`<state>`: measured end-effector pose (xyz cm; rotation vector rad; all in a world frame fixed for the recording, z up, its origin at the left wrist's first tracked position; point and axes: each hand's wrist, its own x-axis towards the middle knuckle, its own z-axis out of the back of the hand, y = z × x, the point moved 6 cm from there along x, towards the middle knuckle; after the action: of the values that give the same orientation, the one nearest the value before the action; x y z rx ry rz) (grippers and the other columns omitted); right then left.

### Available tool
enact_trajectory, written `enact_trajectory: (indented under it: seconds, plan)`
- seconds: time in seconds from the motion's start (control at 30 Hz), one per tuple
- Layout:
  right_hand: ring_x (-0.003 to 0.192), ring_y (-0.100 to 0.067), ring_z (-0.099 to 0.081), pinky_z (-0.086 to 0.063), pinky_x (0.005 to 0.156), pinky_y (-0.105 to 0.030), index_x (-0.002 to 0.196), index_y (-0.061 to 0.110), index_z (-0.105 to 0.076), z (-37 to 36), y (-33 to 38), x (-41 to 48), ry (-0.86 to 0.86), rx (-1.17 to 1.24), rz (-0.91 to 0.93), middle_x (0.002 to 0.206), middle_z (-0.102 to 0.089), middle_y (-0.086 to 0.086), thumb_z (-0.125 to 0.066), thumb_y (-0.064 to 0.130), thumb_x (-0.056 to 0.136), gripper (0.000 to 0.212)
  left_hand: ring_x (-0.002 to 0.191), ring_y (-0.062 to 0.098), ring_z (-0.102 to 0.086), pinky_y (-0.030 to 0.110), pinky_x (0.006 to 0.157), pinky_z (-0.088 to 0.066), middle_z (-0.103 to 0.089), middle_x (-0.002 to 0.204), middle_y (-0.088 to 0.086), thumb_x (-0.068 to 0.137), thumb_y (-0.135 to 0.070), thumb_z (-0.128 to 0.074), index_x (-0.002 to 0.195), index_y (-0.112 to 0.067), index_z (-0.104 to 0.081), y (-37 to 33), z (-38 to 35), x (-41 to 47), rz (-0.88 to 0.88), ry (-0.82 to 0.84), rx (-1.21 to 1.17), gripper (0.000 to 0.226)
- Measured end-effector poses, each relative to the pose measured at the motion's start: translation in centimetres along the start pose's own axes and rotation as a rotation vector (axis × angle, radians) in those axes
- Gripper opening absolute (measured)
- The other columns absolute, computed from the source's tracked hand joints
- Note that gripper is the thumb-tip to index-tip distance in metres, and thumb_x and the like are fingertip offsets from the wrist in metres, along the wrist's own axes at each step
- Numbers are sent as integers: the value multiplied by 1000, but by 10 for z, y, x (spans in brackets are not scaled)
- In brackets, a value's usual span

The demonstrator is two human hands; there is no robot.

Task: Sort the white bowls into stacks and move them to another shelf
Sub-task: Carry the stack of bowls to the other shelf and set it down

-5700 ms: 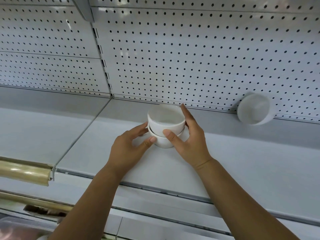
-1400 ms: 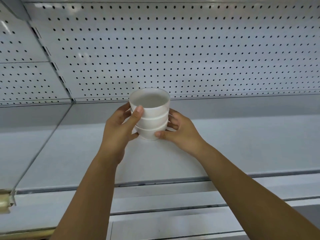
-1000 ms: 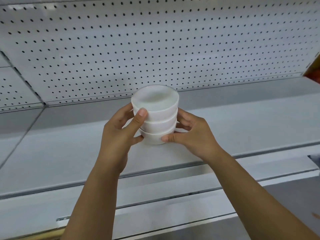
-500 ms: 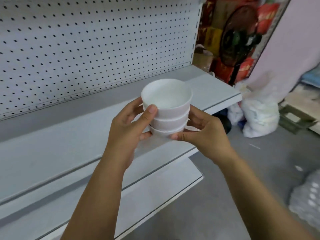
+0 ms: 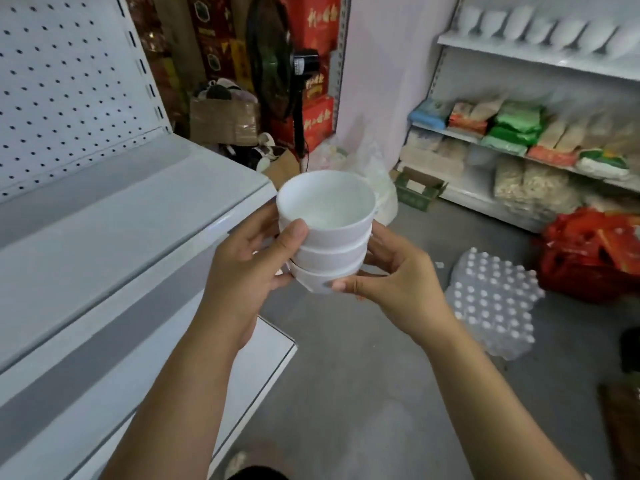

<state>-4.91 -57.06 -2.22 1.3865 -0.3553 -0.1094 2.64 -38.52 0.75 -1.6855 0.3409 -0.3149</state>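
**Step in hand: carrying.** You hold the stack of bowls [image 5: 325, 233] (three white ones, nested, mouths up) in the air. It is off every shelf, just past the right front corner of the near shelf [image 5: 121, 220] and above the floor [image 5: 346, 375].

- Your left hand [image 5: 242, 271] grasps the stack's left side, with the thumb pressed on the top bowl's wall.
- Your right hand [image 5: 398, 282] cups the right side, with the thumb tip against the bottom bowl.
- Both sets of fingers are curled round the stack, so neither hand is free.

**Next move, as judged.** Take the stack to the top shelf [image 5: 540, 58] at the upper right, where a row of bowls [image 5: 554, 26] stands. Carry it level across the floor, then raise it over that shelf's front edge. Free room there cannot be told from here.

**Obstacles.**
- A pack of bottles [image 5: 495, 299] and a red bag [image 5: 595, 258] lie on the floor before that unit. Step round them.
- A fan [image 5: 273, 64] and a cardboard box [image 5: 221, 119] stand at the back, well apart from the likely path.
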Motion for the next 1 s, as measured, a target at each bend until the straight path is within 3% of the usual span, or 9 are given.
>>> enact_trajectory:
  seconds: [0.1,0.17,0.27,0.4,0.73,1.0]
  plan:
    - [126,-21,-64,-60,90,-43,150,20,-51,43,-15,8,-107,-34,-30,135,-68,3,-92,0,69,92,108,8,-72,36,78,-64,-76,116,-14,78,-42,-74,132,-30,-68,6,-44,32,16,99,10,56]
    - [129,-16,-62,-58,99,-47,152,21,-48,71,-21,17,-173,-57,-37,137,-67,6,-92,2,69,96,114,10,-71,41,84,-64,-75,121,-12,77,-42,-74,133,-29,-68,14,-72,56,32,153,7,58]
    - [131,-13,-60,-55,100,-57,152,25,-48,111,-29,34,-259,-93,-40,140,-65,11,-93,7,69,97,118,13,-70,46,86,-63,-75,123,-11,75,-43,-74,131,-31,-69,24,-112,97,49,227,-12,57]
    - [135,-14,-57,-46,113,-49,152,18,-47,157,-34,67,-378,-137,-17,141,-64,8,-91,5,69,95,116,12,-70,48,88,-63,-75,120,-12,76,-44,-75,120,-37,-72,30,-162,157,57,346,-26,45]
    - [134,-15,-58,-45,113,-50,151,17,-49,242,-43,169,-629,-130,10,140,-65,5,-92,3,68,94,110,4,-71,44,85,-64,-75,116,-18,74,-48,-74,121,-33,-72,17,-261,311,43,602,9,50]
    - [131,-7,-59,-52,98,-21,151,17,-49,334,-80,209,-723,-122,-39,137,-66,11,-91,-3,66,97,120,16,-69,49,90,-62,-74,124,-11,77,-45,-74,130,-26,-70,52,-361,385,106,710,12,56]
